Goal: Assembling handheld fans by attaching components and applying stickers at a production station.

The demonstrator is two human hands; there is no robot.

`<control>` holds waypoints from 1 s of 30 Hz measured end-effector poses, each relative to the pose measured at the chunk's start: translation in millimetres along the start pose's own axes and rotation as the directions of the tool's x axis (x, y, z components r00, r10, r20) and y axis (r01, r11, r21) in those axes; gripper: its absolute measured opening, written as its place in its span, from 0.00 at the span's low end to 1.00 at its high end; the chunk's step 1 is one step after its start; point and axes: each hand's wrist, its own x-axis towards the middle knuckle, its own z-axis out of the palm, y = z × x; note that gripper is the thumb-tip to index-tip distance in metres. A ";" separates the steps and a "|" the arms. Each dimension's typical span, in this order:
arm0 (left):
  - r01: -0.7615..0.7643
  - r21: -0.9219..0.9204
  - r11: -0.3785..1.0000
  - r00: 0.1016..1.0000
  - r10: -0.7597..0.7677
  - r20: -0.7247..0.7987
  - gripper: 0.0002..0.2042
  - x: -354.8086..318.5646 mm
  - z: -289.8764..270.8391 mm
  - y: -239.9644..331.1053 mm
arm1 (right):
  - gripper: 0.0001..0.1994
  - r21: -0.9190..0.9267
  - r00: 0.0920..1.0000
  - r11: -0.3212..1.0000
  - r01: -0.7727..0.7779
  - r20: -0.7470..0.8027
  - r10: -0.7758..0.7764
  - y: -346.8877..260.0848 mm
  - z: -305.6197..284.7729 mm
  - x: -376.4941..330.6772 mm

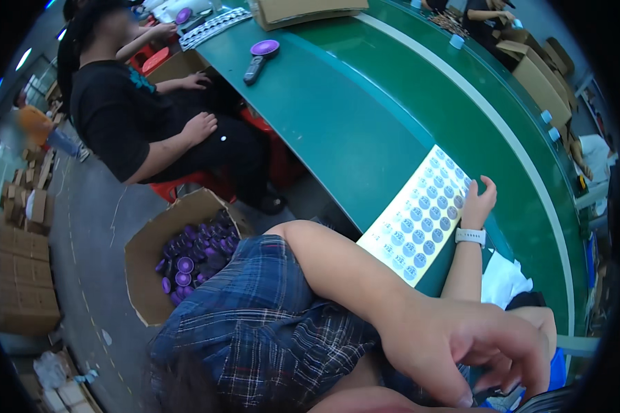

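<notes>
A white sheet of round silver-grey stickers [420,220] lies at the near edge of the green table. My right hand [479,201], with a pale watch on its wrist, rests at the sheet's right edge, fingers bent and apart. My left arm, in a blue plaid sleeve, crosses in front of the sheet. Low in the view, my left hand [472,347] curls its fingers and thumb around a dark thing [490,396] that is mostly hidden. Farther up the table lies a brush-like tool [260,58] with a purple oval head and dark grey handle.
An open carton [145,275] full of purple-and-black tools stands on the floor at my left. Beyond it a person in black [110,117] sits at the table [317,103]. White crumpled material [504,279] lies right of the sheet. Another carton [310,10] sits at the far end.
</notes>
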 end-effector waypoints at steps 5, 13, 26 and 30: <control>-0.105 -0.078 0.991 0.987 0.094 -0.132 0.22 9.1 26.6 -14.3 | 0.16 0.014 1.000 1.000 -0.023 0.016 0.023 -11.0 -7.4 0.5; 0.067 -0.331 0.941 0.996 -0.042 0.080 0.21 -12.8 43.4 -38.9 | 0.15 0.002 0.999 0.999 -0.046 0.025 0.046 -18.1 -8.0 0.0; 0.212 0.214 0.954 0.656 -0.301 0.692 0.17 -49.2 -20.5 4.5 | 0.15 -0.024 1.000 1.000 -0.014 0.017 0.015 -2.5 -2.3 4.7; 0.163 0.132 0.978 0.942 -0.114 -0.317 0.21 -23.8 -36.5 34.1 | 0.15 0.000 0.999 1.000 -0.027 0.042 0.027 -7.4 -0.4 1.5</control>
